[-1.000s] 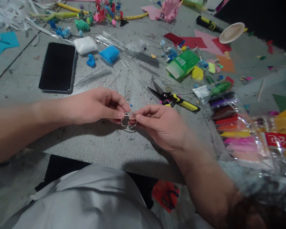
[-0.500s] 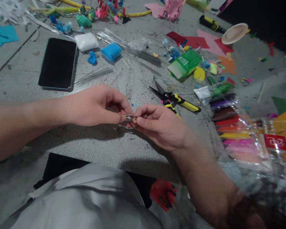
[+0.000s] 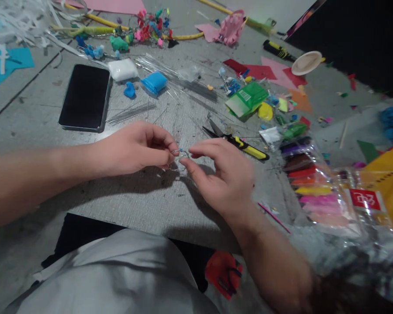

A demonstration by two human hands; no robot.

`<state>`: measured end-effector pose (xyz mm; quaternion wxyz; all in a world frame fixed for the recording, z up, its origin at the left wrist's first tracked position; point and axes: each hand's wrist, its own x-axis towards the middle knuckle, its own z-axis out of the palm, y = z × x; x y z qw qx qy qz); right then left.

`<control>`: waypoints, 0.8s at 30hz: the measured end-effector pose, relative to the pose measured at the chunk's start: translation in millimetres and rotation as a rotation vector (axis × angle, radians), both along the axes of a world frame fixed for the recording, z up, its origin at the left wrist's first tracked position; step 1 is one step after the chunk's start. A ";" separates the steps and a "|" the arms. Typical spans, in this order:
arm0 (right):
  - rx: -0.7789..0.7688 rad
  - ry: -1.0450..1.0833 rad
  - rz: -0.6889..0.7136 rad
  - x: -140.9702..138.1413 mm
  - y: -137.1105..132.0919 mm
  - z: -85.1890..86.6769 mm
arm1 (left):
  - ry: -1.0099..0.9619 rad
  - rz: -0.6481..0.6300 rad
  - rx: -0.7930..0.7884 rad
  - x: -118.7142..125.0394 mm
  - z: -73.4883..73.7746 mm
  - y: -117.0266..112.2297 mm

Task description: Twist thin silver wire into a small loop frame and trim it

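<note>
Between finger and thumb, my left hand (image 3: 144,146) pinches a small loop of bent silvery wire (image 3: 179,168). The loop sticks out to the right of its fingertips, just above the table. My right hand (image 3: 221,172) is at the loop's right side, thumb and forefinger parted, with nothing visibly gripped between them. Whether a fingertip touches the wire is hard to tell. Black and yellow snips (image 3: 237,141) lie behind my right hand, partly covered by it. Straight thin wires (image 3: 131,112) rest on the table beyond my left hand.
A black phone (image 3: 85,97) lies at the left. Farther back are a white clay packet (image 3: 122,69), a blue packet (image 3: 153,82) and a bundle of wires (image 3: 196,89). A green packet (image 3: 247,98) and coloured clay strips (image 3: 321,192) lie to the right. A purple stick (image 3: 274,218) is beside my right forearm.
My right thumb and forefinger have parted from their pinch on the wire loop. My left hand keeps its hold. The whole view has shifted slightly.
</note>
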<state>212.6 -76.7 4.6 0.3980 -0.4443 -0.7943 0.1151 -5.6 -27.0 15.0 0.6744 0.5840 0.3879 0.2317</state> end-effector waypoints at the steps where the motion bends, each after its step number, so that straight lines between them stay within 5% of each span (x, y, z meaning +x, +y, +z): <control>1: 0.100 -0.082 -0.012 0.2 -0.5 0.4 | -0.005 0.016 0.002 0.2 -0.6 -0.8; 4: 0.273 -0.243 -0.055 -1.1 -2.8 1.2 | 0.000 0.054 0.010 0.7 -0.9 -2.9; 12: 0.444 -0.329 -0.092 -7.1 -6.7 -3.8 | 0.001 0.103 0.052 0.8 1.2 -5.3; 24: 0.333 -0.148 -0.029 -8.8 -6.0 -11.0 | -0.030 0.117 0.022 0.3 -1.0 -5.8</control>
